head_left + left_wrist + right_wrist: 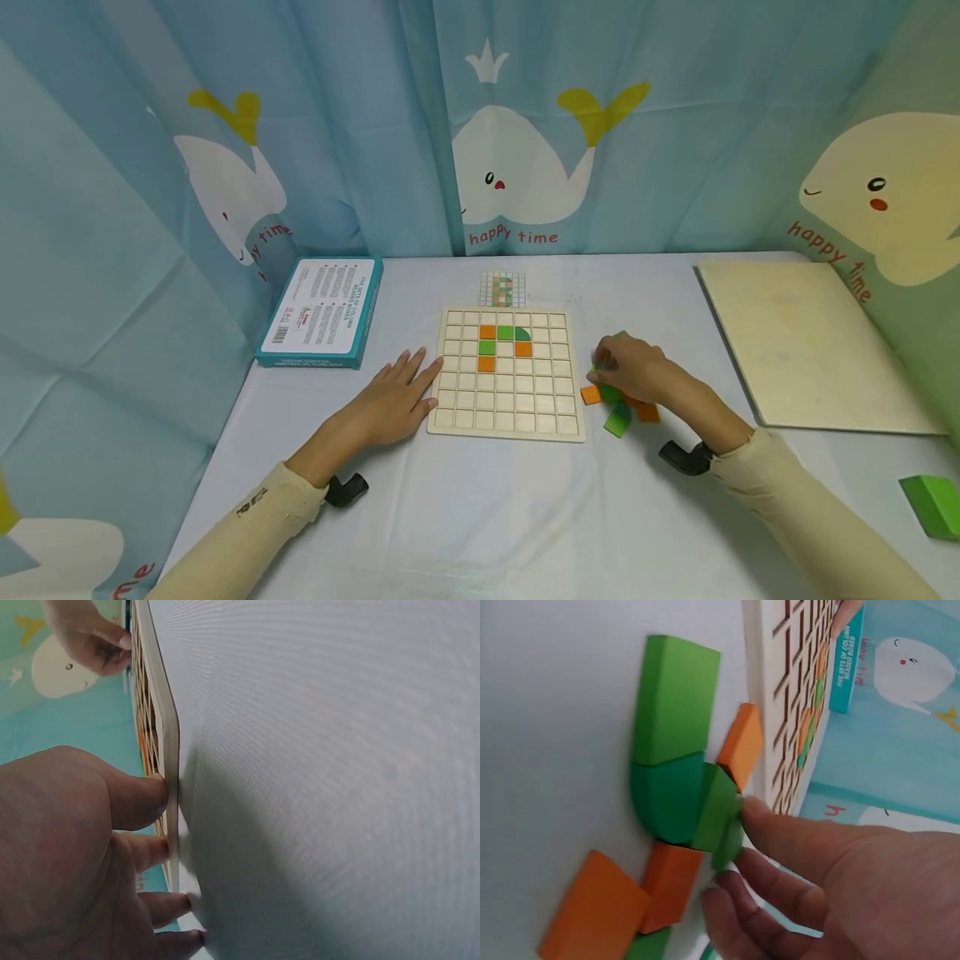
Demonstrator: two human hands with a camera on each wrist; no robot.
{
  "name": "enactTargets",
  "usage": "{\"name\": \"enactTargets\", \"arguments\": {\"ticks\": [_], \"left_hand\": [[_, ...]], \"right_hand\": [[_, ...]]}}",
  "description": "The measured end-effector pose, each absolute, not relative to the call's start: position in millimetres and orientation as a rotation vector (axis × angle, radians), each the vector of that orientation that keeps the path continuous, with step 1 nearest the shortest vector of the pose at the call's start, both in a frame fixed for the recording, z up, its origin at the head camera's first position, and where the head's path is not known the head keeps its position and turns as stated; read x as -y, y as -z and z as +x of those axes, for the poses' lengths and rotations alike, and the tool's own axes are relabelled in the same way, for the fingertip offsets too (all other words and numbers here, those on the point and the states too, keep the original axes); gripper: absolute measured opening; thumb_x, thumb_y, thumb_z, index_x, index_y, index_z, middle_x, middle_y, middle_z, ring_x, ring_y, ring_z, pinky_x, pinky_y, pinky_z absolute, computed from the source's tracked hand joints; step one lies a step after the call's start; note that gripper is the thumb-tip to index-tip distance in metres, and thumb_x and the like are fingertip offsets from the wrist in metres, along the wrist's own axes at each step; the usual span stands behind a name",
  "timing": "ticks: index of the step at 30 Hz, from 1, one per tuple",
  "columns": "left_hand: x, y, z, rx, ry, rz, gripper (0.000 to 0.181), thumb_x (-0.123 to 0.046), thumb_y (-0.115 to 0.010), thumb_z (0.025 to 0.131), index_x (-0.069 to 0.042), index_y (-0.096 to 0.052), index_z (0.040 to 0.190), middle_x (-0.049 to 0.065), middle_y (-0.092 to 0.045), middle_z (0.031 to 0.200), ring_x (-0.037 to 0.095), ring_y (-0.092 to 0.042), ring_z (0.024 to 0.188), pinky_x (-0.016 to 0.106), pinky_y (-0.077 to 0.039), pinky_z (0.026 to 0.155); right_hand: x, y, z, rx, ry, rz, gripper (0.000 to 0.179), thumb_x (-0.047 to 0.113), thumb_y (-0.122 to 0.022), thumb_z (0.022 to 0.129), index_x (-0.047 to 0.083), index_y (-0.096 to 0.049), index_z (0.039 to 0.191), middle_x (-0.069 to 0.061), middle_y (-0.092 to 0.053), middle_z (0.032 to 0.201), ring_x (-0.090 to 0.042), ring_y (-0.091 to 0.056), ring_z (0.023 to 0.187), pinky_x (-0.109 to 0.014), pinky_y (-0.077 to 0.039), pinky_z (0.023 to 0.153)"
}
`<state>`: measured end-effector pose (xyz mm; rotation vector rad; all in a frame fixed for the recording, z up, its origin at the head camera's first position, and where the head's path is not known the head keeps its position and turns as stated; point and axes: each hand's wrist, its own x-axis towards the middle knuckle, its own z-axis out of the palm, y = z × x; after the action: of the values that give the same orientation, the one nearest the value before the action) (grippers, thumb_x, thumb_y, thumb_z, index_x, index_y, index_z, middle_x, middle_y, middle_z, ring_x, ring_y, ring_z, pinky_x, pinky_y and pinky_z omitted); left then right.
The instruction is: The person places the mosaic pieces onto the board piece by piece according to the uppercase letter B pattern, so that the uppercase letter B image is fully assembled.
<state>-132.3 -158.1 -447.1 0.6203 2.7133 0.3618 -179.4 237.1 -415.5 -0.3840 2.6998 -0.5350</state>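
My left hand (390, 402) lies with its fingers spread on the table, thumb and fingertips at the left edge of a wooden grid board (506, 423). Several orange and green tiles, with one dark green quarter-round tile (522, 334), fill cells in the board's upper part. Right of the board, my right hand (636, 371) reaches into a loose pile of tiles. In the right wrist view its thumb and fingers pinch a green tile (730, 844) among orange, light green and dark green ones. An orange tile (591, 395) lies at the pile's left.
Behind the board lies a printed pattern card (517, 281). A teal box (318, 312) sits at the back left, a flat pale board (817, 346) at the right. Near the right edge is a green block (933, 507). Whale-print curtains (375, 125) enclose the table.
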Motion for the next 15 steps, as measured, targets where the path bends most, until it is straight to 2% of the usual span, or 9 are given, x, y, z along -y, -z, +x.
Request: {"name": "enactTargets", "arguments": {"ticks": [3, 7, 15], "left_hand": [[158, 448, -133, -2.714, -0.364, 0.619, 0.067, -0.039, -0.045, 0.113, -0.014, -0.022, 0.17, 0.018, -0.011, 0.176, 0.043, -0.008, 0.163, 0.063, -0.016, 0.128], [157, 448, -133, -2.713, -0.365, 0.609, 0.067, -0.04, -0.045, 0.112, -0.015, -0.022, 0.17, 0.017, -0.011, 0.177, 0.042, -0.007, 0.163, 0.063, -0.016, 0.129], [158, 449, -133, -2.708, -0.368, 0.599, 0.067, -0.04, -0.045, 0.113, -0.016, -0.021, 0.17, 0.017, -0.011, 0.177, 0.042, -0.007, 0.163, 0.062, -0.015, 0.129]], "right_hand": [[-238, 421, -179, -2.733, 0.597, -0.402, 0.025, 0.016, -0.073, 0.101, -0.001, -0.066, 0.118, -0.019, -0.065, 0.111, -0.033, -0.063, 0.102, -0.054, -0.052, 0.089], [-241, 427, -179, -2.757, 0.684, -0.373, 0.028, 0.011, -0.072, 0.101, -0.003, -0.064, 0.124, -0.026, -0.059, 0.12, -0.036, -0.061, 0.105, -0.052, -0.056, 0.09], [-250, 437, -176, -2.736, 0.817, -0.414, 0.027, 0.007, -0.067, 0.103, -0.006, -0.062, 0.127, -0.025, -0.056, 0.123, -0.037, -0.06, 0.109, -0.052, -0.054, 0.093]]}}
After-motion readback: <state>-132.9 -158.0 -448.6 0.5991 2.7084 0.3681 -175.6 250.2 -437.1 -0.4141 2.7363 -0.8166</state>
